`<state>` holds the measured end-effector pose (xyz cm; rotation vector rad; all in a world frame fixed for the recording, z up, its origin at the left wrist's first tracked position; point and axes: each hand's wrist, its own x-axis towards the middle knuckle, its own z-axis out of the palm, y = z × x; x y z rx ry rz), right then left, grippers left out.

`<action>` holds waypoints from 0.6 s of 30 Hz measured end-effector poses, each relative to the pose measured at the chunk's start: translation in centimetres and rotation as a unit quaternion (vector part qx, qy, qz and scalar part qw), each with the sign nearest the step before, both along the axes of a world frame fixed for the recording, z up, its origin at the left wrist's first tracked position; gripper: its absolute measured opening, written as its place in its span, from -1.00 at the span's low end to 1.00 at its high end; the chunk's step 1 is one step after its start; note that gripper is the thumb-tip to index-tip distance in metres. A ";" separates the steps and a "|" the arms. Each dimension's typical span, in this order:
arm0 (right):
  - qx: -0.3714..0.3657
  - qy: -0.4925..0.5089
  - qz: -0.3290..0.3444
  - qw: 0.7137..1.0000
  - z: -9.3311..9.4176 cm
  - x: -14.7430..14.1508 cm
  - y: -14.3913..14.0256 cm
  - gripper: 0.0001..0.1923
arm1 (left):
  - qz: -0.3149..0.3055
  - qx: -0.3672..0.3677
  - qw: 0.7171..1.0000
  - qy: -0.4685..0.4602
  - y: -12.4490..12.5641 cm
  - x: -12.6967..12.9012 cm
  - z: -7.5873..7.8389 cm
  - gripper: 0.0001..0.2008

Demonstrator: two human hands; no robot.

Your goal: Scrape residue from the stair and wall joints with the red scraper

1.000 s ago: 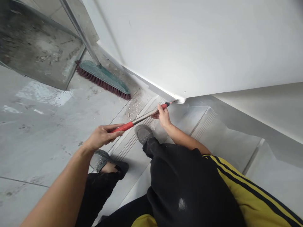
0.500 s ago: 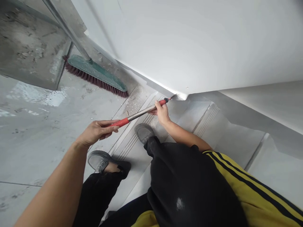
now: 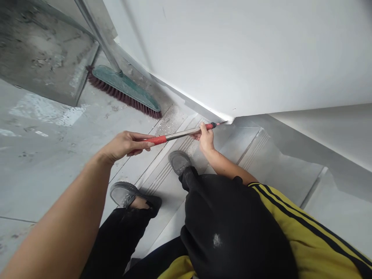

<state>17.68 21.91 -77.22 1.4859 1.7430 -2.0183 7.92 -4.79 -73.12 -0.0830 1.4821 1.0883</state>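
A long-handled scraper (image 3: 180, 134) with a metal shaft and red grips lies across the middle of the head view. My left hand (image 3: 123, 146) is closed around its rear red grip. Near the front grip, my right hand (image 3: 206, 139) holds the tool with thumb and fingers. The thin blade reaches the lower edge of the white wall (image 3: 232, 62), right by its corner; whether it touches cannot be made out. Part of the rear grip is hidden by my left fingers.
A green broom (image 3: 128, 88) with dark red bristles stands on the dusty floor at upper left, beside a dirty dustpan (image 3: 43, 54). White crumbs (image 3: 168, 124) lie near the wall. Grey steps (image 3: 296, 166) descend at right. My shoes (image 3: 123, 193) stand at the top step.
Both hands have moved the scraper rightward, and its blade is closer to the wall corner. The tool lies flatter across the view. The view has shifted slightly.
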 end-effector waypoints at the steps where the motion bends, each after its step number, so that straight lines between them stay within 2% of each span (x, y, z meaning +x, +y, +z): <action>1: 0.003 0.003 -0.003 1.000 0.1 -0.1 0.0 -0.58 | 0.006 0.002 1.000 -0.002 0.0 -0.2 -0.1 -0.51; 6: -0.004 0.005 -0.022 1.000 1.1 -0.4 -0.1 -0.60 | -0.003 0.003 1.000 0.029 -0.1 -0.9 -0.3 -0.48; 9: 0.002 -0.006 -0.036 0.999 1.6 -0.4 0.1 -0.61 | -0.005 0.021 1.000 0.002 0.0 -1.0 -0.4 -0.49; 13: -0.005 0.007 -0.001 1.000 1.8 -0.4 0.3 -0.62 | 0.020 0.016 1.000 0.017 -0.2 -1.1 -0.6 -0.51; 18: 0.005 0.009 -0.013 1.000 2.6 0.0 0.7 -0.62 | -0.011 0.033 0.999 0.011 0.3 -1.5 0.1 -0.53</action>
